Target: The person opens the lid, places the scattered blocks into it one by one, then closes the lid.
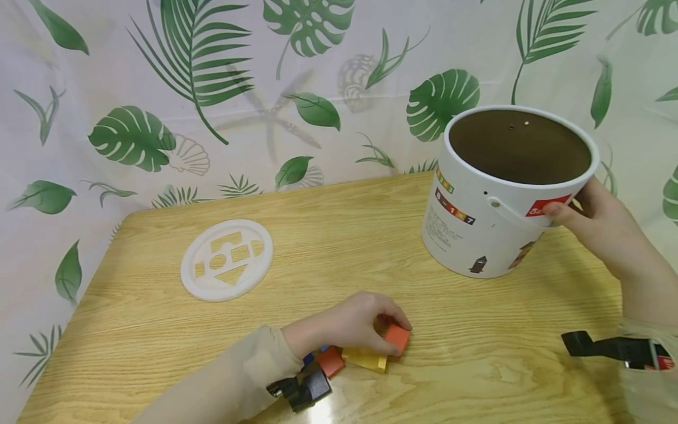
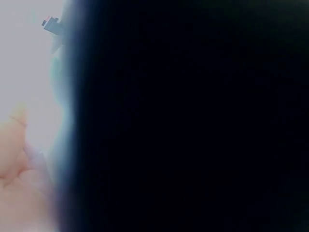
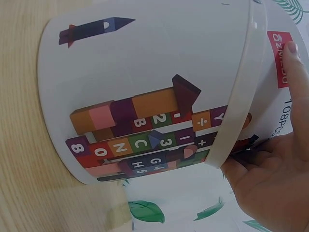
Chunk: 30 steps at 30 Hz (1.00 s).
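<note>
My left hand pinches an orange-red block between thumb and fingers, low over the front of the table. A yellow block lies right under that hand. Beside it, partly hidden by the wrist, are a red block and a bit of blue. At the back right, my right hand grips the side of a white toy-block bucket, thumb over its red label. The bucket's mouth faces up, and its inside looks dark brown. In the left wrist view, most is black, with part of the hand at the edge.
A white round lid with cut-out shapes lies on the left of the wooden table. Behind the table hangs a leaf-printed cloth. The bucket's white handle hangs down against its side.
</note>
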Each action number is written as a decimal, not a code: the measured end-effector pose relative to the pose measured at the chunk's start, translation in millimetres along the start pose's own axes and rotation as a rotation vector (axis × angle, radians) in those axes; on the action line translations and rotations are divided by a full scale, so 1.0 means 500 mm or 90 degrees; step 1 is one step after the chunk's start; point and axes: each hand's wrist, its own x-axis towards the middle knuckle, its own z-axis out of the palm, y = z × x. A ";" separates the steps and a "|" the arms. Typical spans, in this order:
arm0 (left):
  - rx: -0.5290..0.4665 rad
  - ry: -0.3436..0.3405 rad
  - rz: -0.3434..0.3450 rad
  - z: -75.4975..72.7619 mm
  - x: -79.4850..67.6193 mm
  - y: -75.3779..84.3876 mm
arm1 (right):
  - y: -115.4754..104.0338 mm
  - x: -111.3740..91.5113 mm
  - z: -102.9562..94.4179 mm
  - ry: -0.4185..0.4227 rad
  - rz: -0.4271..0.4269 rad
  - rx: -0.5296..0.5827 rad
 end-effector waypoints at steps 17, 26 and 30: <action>-0.039 0.043 -0.002 -0.007 0.018 0.008 | 0.002 -0.001 0.000 0.001 0.002 -0.006; -0.104 0.065 0.000 -0.029 0.029 0.019 | 0.000 -0.002 0.000 -0.002 0.011 -0.016; -0.116 0.070 0.021 -0.041 0.036 0.030 | 0.000 -0.002 0.000 -0.003 0.012 -0.013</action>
